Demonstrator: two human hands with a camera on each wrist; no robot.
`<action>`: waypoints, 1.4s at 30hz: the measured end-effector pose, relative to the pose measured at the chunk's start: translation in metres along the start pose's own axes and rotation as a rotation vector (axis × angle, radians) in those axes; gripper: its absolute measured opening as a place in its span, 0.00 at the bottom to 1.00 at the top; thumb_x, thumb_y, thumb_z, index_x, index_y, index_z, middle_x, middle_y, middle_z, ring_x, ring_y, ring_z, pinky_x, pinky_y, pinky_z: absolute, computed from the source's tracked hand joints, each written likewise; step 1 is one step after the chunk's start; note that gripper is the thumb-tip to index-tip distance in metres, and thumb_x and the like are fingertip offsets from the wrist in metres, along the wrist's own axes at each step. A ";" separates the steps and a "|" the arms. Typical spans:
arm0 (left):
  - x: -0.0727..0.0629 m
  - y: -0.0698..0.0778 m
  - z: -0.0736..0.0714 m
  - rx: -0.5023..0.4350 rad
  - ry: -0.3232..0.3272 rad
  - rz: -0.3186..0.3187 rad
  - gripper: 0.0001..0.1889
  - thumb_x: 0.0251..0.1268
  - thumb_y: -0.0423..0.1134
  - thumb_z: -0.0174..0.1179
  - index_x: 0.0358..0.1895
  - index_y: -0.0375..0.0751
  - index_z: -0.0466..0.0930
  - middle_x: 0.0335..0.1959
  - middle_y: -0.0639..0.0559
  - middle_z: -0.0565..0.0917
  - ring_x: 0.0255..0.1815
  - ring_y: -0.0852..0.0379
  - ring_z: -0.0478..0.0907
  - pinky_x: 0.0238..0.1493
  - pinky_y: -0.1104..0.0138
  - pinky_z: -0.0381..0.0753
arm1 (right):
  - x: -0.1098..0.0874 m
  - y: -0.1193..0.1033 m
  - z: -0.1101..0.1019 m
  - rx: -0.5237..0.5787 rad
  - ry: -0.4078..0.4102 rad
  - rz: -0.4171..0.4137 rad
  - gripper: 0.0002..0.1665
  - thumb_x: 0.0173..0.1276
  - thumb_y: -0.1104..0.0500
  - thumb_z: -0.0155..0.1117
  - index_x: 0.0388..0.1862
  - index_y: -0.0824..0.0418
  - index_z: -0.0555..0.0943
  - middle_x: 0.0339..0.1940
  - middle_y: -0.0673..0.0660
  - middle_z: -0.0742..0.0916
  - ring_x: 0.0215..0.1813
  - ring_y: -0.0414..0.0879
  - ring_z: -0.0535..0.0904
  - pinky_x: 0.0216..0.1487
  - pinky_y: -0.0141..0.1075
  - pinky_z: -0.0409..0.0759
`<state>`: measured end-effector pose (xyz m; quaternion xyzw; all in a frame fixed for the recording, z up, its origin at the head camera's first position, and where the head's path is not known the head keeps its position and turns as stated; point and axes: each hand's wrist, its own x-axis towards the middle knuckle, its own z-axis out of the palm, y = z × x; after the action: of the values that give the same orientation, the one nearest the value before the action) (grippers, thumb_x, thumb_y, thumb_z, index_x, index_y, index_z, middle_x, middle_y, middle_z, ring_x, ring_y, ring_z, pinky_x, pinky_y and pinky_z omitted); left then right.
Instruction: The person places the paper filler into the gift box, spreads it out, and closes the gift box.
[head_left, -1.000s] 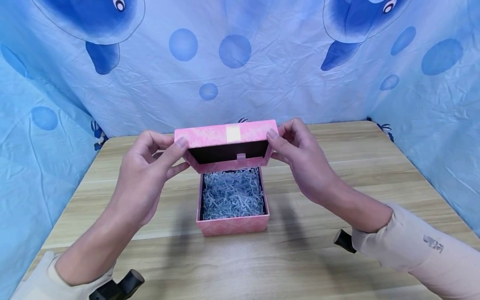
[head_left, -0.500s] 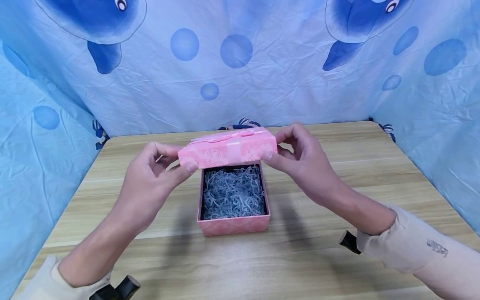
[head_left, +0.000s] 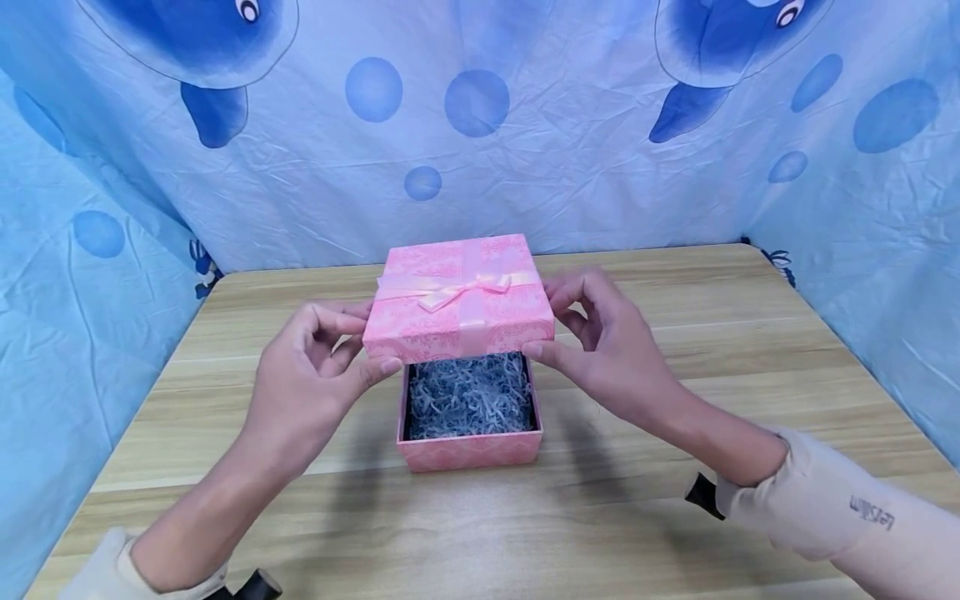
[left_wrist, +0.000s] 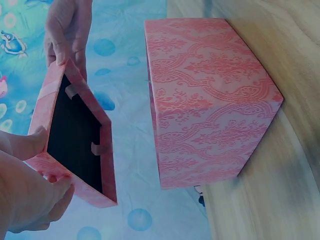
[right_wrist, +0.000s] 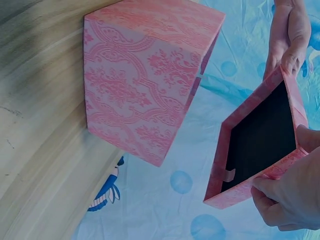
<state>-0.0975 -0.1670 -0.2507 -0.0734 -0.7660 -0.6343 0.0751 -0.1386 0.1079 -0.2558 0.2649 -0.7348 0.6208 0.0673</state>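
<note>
A pink patterned box lid (head_left: pixel 442 267) with a ribbon bow is held up between both hands, over the back part of the pink box (head_left: pixel 472 452). My left hand (head_left: pixel 303 383) grips the lid's left side, its thumb at the front corner. On the opposite side my right hand (head_left: pixel 611 350) pinches the lid, thumb on the front right corner. Pale blue shredded paper (head_left: pixel 468 400) fills the box, and its rear portion is hidden under the lid. Both wrist views show the lid's black inside (left_wrist: pixel 75 135), apart from the box and tilted.
Box and hands are over a light wooden table (head_left: pixel 480 533). A blue cloth (head_left: pixel 570 183) with whale and bubble prints hangs behind and along both sides. Black wrist mounts (head_left: pixel 705 496) sit at the cuffs of the sleeves (head_left: pixel 832 508).
Both hands have tipped the lid from showing its dark underside to showing its bow-topped face, and lowered its front edge toward the box. The box has stayed in place.
</note>
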 end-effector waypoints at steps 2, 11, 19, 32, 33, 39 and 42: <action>-0.001 -0.001 0.001 0.008 0.004 -0.001 0.24 0.54 0.30 0.70 0.47 0.28 0.65 0.58 0.43 0.70 0.66 0.47 0.69 0.54 0.71 0.75 | -0.002 0.002 0.001 0.003 -0.001 -0.013 0.23 0.50 0.79 0.70 0.37 0.70 0.68 0.52 0.60 0.77 0.61 0.48 0.73 0.64 0.35 0.71; -0.004 -0.011 0.006 0.019 0.029 0.026 0.23 0.51 0.26 0.70 0.44 0.26 0.65 0.56 0.42 0.70 0.64 0.51 0.71 0.58 0.73 0.72 | -0.013 0.013 0.005 -0.006 -0.003 -0.016 0.23 0.50 0.80 0.70 0.39 0.70 0.68 0.52 0.60 0.75 0.60 0.49 0.73 0.64 0.34 0.70; -0.010 -0.025 0.009 -0.004 0.020 0.033 0.23 0.49 0.23 0.70 0.43 0.26 0.65 0.55 0.42 0.70 0.62 0.53 0.71 0.60 0.72 0.71 | -0.023 0.022 0.009 -0.012 0.019 -0.022 0.24 0.48 0.82 0.70 0.38 0.70 0.69 0.53 0.59 0.74 0.61 0.48 0.72 0.65 0.34 0.69; -0.020 -0.043 0.012 -0.001 0.020 -0.011 0.24 0.47 0.24 0.72 0.41 0.27 0.65 0.54 0.43 0.71 0.64 0.55 0.71 0.60 0.73 0.70 | -0.037 0.034 0.013 -0.036 0.014 0.025 0.23 0.50 0.78 0.71 0.39 0.66 0.70 0.54 0.55 0.75 0.62 0.46 0.72 0.64 0.33 0.68; -0.021 -0.044 0.012 0.001 0.022 -0.017 0.24 0.47 0.24 0.72 0.41 0.27 0.65 0.54 0.44 0.71 0.63 0.55 0.71 0.60 0.73 0.70 | -0.038 0.035 0.013 -0.034 0.012 0.024 0.22 0.50 0.78 0.71 0.39 0.66 0.70 0.53 0.56 0.75 0.62 0.46 0.72 0.64 0.33 0.69; -0.026 -0.055 0.016 -0.013 0.025 -0.004 0.24 0.44 0.21 0.72 0.40 0.27 0.65 0.53 0.43 0.71 0.63 0.55 0.72 0.62 0.72 0.69 | -0.047 0.044 0.017 -0.017 0.018 0.027 0.22 0.49 0.80 0.70 0.37 0.67 0.70 0.51 0.57 0.75 0.62 0.47 0.72 0.64 0.34 0.69; -0.029 -0.059 0.017 -0.018 0.023 0.016 0.24 0.42 0.19 0.72 0.39 0.26 0.65 0.52 0.42 0.71 0.63 0.54 0.72 0.62 0.71 0.69 | -0.051 0.049 0.020 0.000 0.021 0.021 0.22 0.49 0.81 0.70 0.36 0.67 0.70 0.51 0.58 0.74 0.63 0.49 0.71 0.64 0.34 0.69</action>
<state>-0.0818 -0.1618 -0.3169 -0.0731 -0.7587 -0.6412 0.0882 -0.1134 0.1093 -0.3248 0.2505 -0.7368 0.6243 0.0682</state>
